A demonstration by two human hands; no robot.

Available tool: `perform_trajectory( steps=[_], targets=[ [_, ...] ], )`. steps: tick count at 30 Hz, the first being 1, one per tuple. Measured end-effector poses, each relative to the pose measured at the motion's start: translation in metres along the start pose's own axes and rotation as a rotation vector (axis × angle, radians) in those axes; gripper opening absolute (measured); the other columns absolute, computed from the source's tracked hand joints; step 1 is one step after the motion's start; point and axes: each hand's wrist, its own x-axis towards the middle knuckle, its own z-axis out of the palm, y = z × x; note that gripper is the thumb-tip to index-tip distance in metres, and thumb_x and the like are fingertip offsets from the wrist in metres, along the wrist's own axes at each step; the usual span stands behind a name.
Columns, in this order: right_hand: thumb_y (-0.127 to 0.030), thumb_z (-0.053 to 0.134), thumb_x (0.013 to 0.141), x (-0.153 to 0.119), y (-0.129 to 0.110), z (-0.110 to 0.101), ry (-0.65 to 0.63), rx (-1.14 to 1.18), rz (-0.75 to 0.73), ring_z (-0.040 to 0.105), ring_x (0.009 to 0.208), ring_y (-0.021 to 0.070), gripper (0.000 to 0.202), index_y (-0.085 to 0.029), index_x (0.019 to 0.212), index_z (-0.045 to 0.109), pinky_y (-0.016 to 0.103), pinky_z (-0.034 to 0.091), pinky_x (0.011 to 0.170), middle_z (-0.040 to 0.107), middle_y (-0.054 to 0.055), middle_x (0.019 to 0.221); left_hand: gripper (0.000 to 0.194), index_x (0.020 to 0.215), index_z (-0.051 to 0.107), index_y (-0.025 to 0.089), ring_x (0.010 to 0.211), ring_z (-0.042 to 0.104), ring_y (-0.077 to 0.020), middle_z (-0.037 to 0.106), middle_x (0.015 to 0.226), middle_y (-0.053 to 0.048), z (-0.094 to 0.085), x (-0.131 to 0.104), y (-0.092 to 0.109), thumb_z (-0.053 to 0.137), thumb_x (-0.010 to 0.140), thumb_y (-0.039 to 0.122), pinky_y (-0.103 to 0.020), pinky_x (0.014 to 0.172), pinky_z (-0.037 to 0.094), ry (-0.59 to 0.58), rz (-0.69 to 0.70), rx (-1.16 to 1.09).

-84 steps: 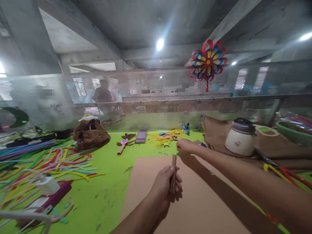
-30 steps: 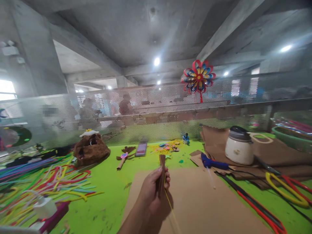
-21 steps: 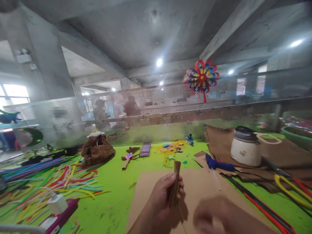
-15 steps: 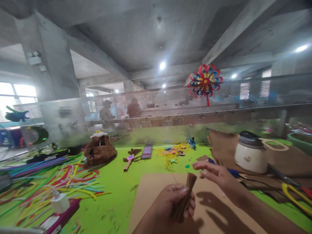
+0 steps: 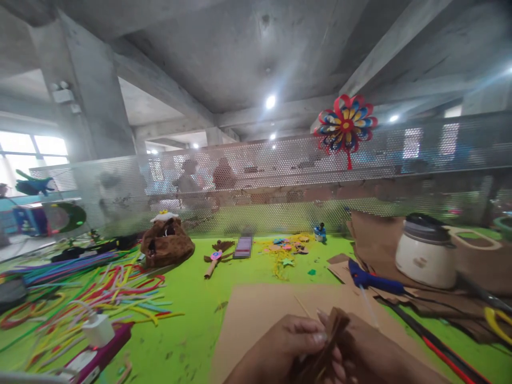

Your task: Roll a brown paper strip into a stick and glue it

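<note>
A pleated strip of brown paper [image 5: 336, 326] stands upright between my two hands, low in the view. My left hand [image 5: 284, 344] is closed on it, the thumb pressed along its near side. From the other side my right hand [image 5: 366, 341] meets the paper with bent fingers, partly hidden behind it. Under both hands lies a tan cardboard sheet [image 5: 248, 314]. A blue glue gun [image 5: 376, 280] rests beyond my right hand, its cord trailing right. Farther off is a brown paper figure [image 5: 216, 256] with a pink round piece on it.
Colourful pipe cleaners [image 5: 120, 290] spread over the left side, near a purple power strip [image 5: 108, 346] with a white plug. A brown craft house [image 5: 168, 242], a phone [image 5: 243, 247] and small cutouts [image 5: 288, 248] lie farther back. A cream kettle [image 5: 426, 256] and scissors [image 5: 496, 322] are at right.
My right hand has come down and left from above the cardboard to the brown paper in my left hand. The glue gun is now uncovered. The view has shifted slightly.
</note>
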Motion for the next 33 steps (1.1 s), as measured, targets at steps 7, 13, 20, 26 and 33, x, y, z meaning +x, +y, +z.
perform_trajectory(
  steps=[7, 13, 20, 26, 33],
  targets=[
    [-0.038, 0.072, 0.073, -0.003, 0.007, 0.003, 0.046, 0.24, 0.065, 0.056, 0.047, 0.013, 0.029, -0.014, 0.061, 0.06, 0.024, 0.042, 0.047, 0.058, 0.001, 0.054, 0.036, 0.077, 0.07, 0.006, 0.068, 0.061, -0.0167, 0.065, 0.074, -0.01, 0.0, -0.004, -0.005, 0.076, 0.07, 0.041, -0.032, 0.076, 0.044, 0.074, -0.006, 0.195],
    [-0.047, 0.069, 0.077, -0.005, -0.008, -0.006, 0.169, 0.233, -0.021, 0.061, 0.058, 0.0165, 0.035, -0.012, 0.075, 0.064, 0.029, 0.046, 0.058, 0.064, 0.004, 0.065, 0.029, 0.079, 0.069, 0.008, 0.073, 0.064, -0.0186, 0.067, 0.082, -0.012, 0.001, 0.001, 0.001, 0.073, 0.073, 0.036, -0.032, 0.078, 0.045, 0.208, 0.017, 0.16],
    [-0.051, 0.057, 0.086, -0.011, -0.023, -0.013, 0.278, -0.032, -0.125, 0.023, 0.037, 0.0055, 0.038, -0.015, 0.078, 0.059, 0.022, 0.026, 0.047, 0.031, -0.012, 0.038, 0.023, 0.077, 0.062, 0.008, 0.054, 0.061, -0.0154, 0.064, 0.072, -0.01, -0.001, 0.013, -0.001, 0.061, 0.08, 0.031, -0.03, 0.06, 0.048, 0.456, 0.036, 0.053],
    [-0.055, 0.051, 0.086, -0.014, -0.037, -0.009, 0.3, -0.456, -0.16, 0.029, 0.04, 0.0072, 0.041, -0.015, 0.077, 0.057, 0.022, 0.019, 0.044, 0.038, -0.009, 0.042, 0.021, 0.083, 0.062, 0.007, 0.055, 0.063, -0.0148, 0.065, 0.073, -0.01, 0.014, 0.009, 0.002, 0.055, 0.086, 0.026, -0.027, 0.057, 0.049, 0.404, -0.081, 0.058],
    [-0.046, 0.043, 0.091, -0.016, -0.056, -0.019, 0.278, -0.749, -0.184, 0.033, 0.04, 0.0093, 0.038, -0.014, 0.078, 0.061, 0.023, 0.025, 0.047, 0.042, -0.008, 0.04, 0.022, 0.085, 0.064, 0.007, 0.052, 0.058, -0.0104, 0.064, 0.07, -0.008, 0.014, 0.007, 0.002, 0.059, 0.085, 0.029, -0.021, 0.053, 0.044, 0.382, -0.102, 0.164]
  ],
)
